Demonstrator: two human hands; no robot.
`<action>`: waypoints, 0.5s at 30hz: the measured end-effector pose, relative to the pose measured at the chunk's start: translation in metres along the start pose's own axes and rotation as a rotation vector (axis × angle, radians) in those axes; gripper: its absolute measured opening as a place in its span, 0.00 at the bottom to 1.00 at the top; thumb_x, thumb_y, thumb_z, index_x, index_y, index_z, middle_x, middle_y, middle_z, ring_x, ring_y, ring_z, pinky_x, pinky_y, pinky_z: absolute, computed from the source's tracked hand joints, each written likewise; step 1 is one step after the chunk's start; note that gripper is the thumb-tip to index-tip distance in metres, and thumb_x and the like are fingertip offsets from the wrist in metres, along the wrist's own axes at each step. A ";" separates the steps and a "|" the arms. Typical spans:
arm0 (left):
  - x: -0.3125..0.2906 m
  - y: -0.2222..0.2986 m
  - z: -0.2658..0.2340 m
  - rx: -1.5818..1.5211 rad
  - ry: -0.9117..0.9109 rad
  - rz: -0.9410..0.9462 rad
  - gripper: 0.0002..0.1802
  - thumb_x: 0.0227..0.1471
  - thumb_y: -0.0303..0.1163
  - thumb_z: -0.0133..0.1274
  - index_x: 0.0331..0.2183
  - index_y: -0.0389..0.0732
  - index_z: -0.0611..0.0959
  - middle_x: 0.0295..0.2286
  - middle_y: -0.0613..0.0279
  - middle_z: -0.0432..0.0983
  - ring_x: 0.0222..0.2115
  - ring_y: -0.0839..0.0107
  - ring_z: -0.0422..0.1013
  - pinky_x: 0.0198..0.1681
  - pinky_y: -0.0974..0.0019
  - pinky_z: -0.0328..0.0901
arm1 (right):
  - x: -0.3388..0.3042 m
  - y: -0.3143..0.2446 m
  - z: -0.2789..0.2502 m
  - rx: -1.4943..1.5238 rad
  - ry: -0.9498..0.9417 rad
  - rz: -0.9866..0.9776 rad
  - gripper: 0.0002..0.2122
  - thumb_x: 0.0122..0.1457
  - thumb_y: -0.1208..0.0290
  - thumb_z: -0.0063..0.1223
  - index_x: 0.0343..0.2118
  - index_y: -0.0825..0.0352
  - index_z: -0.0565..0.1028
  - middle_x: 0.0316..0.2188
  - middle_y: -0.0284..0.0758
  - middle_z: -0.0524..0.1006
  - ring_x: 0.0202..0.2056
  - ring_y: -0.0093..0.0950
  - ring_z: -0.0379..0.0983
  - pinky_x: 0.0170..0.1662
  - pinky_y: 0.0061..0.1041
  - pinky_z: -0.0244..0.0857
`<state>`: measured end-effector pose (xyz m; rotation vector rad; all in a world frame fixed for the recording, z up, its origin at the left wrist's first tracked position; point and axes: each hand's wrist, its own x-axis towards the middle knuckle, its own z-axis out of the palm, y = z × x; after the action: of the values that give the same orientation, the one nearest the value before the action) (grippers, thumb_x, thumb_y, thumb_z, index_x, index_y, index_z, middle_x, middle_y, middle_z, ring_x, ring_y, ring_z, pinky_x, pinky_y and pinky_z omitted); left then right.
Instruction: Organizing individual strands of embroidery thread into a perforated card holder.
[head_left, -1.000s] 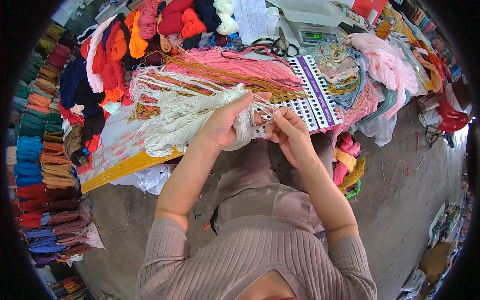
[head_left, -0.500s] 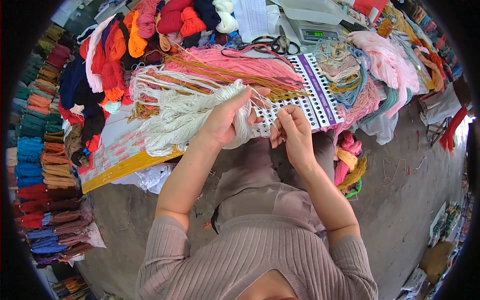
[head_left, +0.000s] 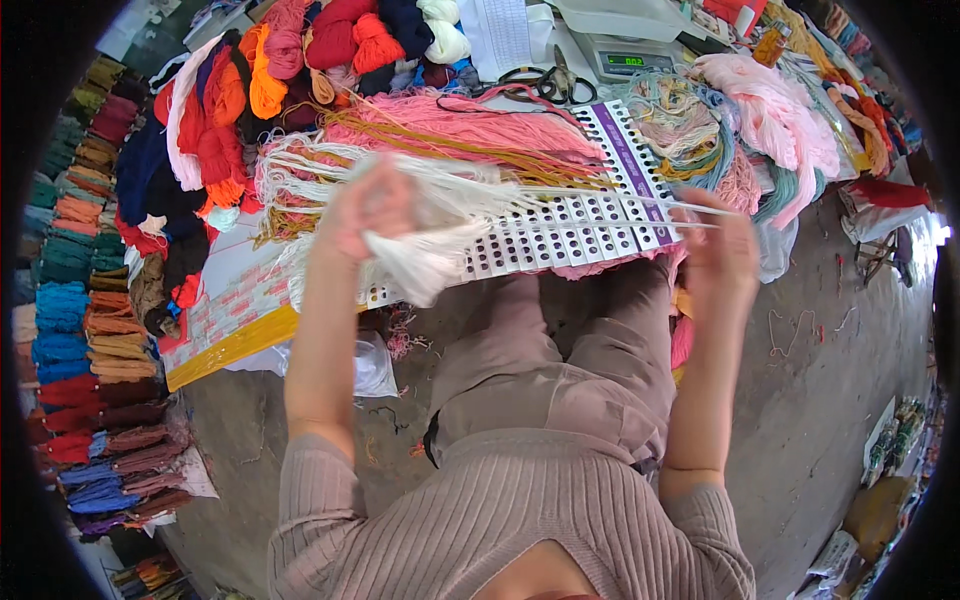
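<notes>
1. A person seated on the floor works cream thread over a long white punched card (head_left: 560, 235) that lies across the lap, its rows of round holes facing up.
2. The left hand (head_left: 365, 205), blurred by motion, is clenched around a thick cream thread bundle (head_left: 415, 262) just above the card's left end; the loose tail fans out below the fist.
3. The right hand (head_left: 722, 250), at the card's right end, pinches a few cream strands (head_left: 600, 195) drawn taut across the card from the bundle.
4. The thread looks light, soft and limp, likely to tangle or slip; a firm grip at the gathered neck of the bundle, with single strands taken near their tips, seems safest.
5. Behind the card lie pink skeins (head_left: 480, 135), black scissors (head_left: 545, 85) and a digital scale (head_left: 630, 55).
6. Left of the card, coloured skeins (head_left: 70, 300) are stacked in rows.
</notes>
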<state>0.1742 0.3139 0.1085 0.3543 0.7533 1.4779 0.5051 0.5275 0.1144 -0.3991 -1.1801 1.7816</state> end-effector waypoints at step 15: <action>-0.016 0.035 0.038 -0.121 0.388 0.634 0.15 0.51 0.34 0.48 0.39 0.34 0.75 0.26 0.58 0.72 0.26 0.67 0.70 0.29 0.66 0.67 | 0.016 -0.056 -0.080 -0.929 0.265 -0.109 0.13 0.56 0.75 0.46 0.44 0.67 0.70 0.28 0.30 0.73 0.30 0.19 0.70 0.32 0.15 0.63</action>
<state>0.1731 0.3107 0.1623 0.2211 0.8973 2.2233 0.5799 0.5902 0.1263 -1.0406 -1.7358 0.9495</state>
